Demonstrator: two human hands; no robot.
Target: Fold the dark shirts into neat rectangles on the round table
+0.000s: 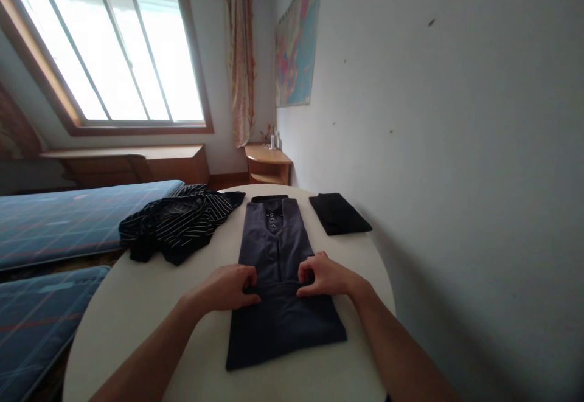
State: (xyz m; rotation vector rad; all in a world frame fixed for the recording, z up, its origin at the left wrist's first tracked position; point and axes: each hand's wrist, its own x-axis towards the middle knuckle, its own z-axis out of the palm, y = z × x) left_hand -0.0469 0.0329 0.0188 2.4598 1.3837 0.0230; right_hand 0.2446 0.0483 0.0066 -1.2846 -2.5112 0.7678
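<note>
A dark grey-blue shirt lies lengthwise on the table, its sides folded into a long narrow shape. The neck opening, with small round fasteners, faces away from me, and a crosswise edge of cloth runs across its middle. My left hand is at the left end of that edge, fingers curled and thumb on the cloth. At the right end, my right hand is bent in the same way, pinching the cloth. The fingertips are partly hidden in both hands.
On the round white table, a crumpled black-and-white striped garment lies at the back left. A folded black garment rests at the back right. A bed with a blue plaid mattress stands left; a wall is close on the right.
</note>
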